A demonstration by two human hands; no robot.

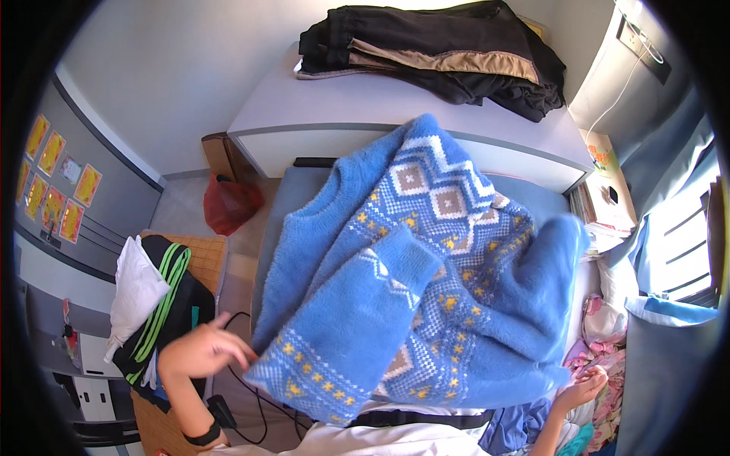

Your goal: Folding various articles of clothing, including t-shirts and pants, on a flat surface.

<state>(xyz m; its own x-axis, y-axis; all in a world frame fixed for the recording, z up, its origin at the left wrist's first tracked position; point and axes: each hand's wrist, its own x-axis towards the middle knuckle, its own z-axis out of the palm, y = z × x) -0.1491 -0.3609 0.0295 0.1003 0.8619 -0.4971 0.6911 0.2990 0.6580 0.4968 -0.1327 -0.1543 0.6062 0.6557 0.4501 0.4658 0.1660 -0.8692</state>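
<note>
A fluffy blue knit sweater [445, 308] with white, brown and yellow patterns lies spread in front of me on a blue-grey surface [285, 188]. One sleeve [353, 308] is folded across its front towards the middle. My left hand [205, 350] is by the lower left edge of that sleeve, fingers apart, with the fingertips close to the fabric; whether they touch it I cannot tell. At the sweater's lower right corner is my right hand [587, 385], its fingers curled; whether it grips anything is not clear. The right part of the sweater is blurred.
Folded black trousers [445, 57] lie on a white cabinet [342, 102] beyond the sweater. At left, black and green clothing [165, 296] and a white cloth [137, 285] rest on a woven mat; a black cable [262, 410] runs nearby. Books [599, 211] and floral fabric [607, 370] are at right.
</note>
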